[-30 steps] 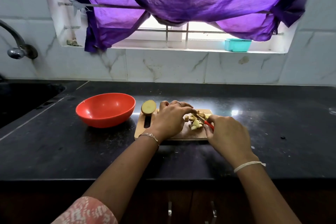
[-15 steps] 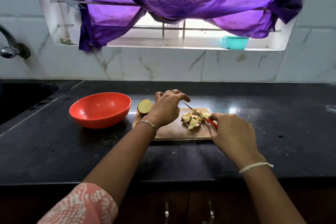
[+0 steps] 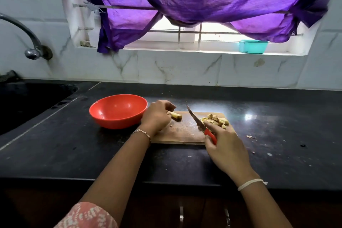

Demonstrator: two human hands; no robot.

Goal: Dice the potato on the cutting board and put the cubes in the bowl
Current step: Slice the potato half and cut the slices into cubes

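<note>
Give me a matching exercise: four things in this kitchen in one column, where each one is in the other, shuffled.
1 bowl
2 knife
3 potato cubes
4 teal box

a on the windowsill
b gripped in the right hand
c just left of the cutting board
d piled at the board's right end

Pairs: 1-c, 2-b, 3-d, 4-a

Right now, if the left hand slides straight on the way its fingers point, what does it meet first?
The potato strip, close by the left hand, perhaps touching it; the knife lies beyond.
</note>
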